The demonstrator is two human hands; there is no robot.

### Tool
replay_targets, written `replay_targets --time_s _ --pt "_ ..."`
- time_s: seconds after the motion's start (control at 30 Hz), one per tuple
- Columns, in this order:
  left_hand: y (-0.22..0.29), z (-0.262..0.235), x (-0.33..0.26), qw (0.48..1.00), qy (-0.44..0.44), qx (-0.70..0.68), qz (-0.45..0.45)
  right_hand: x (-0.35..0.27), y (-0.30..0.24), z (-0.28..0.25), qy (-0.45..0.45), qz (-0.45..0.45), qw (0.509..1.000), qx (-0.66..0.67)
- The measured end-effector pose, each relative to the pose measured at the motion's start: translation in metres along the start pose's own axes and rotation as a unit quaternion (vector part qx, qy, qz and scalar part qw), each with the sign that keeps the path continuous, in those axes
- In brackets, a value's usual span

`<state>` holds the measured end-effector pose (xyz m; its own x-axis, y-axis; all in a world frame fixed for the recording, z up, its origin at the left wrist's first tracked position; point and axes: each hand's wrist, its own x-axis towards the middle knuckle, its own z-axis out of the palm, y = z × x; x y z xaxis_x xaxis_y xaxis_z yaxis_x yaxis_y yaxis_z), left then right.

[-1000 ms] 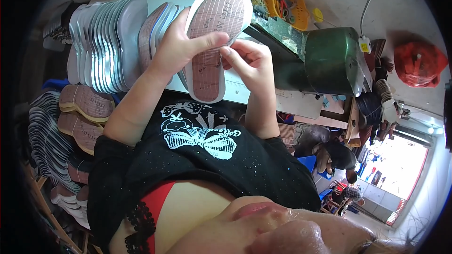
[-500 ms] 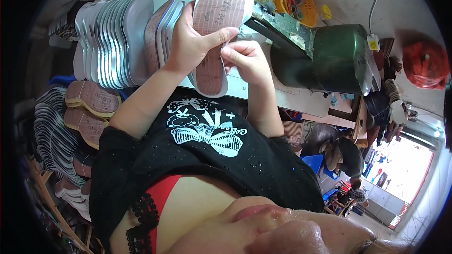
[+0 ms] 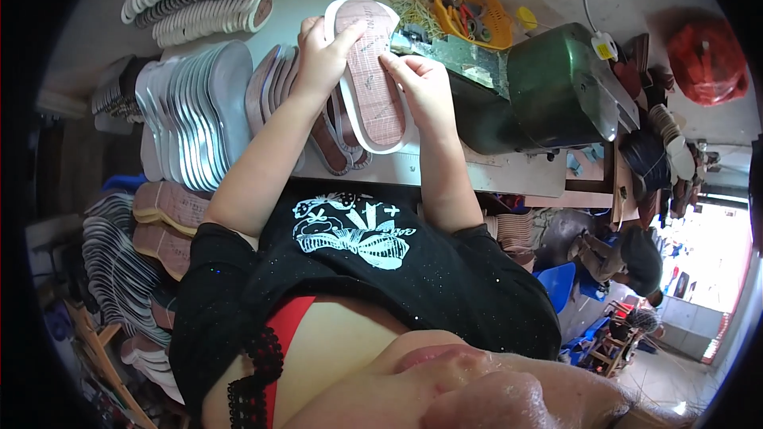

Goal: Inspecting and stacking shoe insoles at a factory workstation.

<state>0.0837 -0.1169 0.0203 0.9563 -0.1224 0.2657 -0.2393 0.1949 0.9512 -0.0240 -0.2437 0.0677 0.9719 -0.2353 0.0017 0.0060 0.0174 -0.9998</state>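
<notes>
A shoe sole [image 3: 372, 103] with a brown woven-patterned face and a white rim is held up above the workbench. My left hand [image 3: 319, 63] grips its upper left side, thumb lying on the brown face and fingers behind. At the upper right edge, my right hand [image 3: 425, 83] pinches the rim between thumb and fingers. Whatever else the right fingertips may hold is too small to tell. Below and left of the sole, partly covered by it, lie brown sole-shaped pieces with pale edging [image 3: 330, 147] on the bench.
Silver-grey soles [image 3: 195, 111] stand in a row on the left, beside brown ones [image 3: 266, 83]. A dark green machine [image 3: 560, 83] stands at the right. Behind it sit a yellow basket of tools [image 3: 473, 12] and a red bag [image 3: 707, 63]. Another person [image 3: 636, 262] sits farther off.
The sole has moved lower in the picture, and both hands now hold it nearer its upper end. The whole view has shifted, showing more of the bench's far side.
</notes>
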Motion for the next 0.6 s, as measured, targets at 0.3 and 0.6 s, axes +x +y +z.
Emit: replay_targets --time_s 0.3,0.6 --pt "-0.015 0.027 0.028 0.99 -0.026 0.124 -0.07 -0.007 -0.004 -0.035 -0.034 0.032 0.996 0.074" --pt "-0.015 0.037 0.055 0.992 -0.052 0.105 -0.036 -0.042 0.008 0.001 -0.035 0.123 0.947 0.296"
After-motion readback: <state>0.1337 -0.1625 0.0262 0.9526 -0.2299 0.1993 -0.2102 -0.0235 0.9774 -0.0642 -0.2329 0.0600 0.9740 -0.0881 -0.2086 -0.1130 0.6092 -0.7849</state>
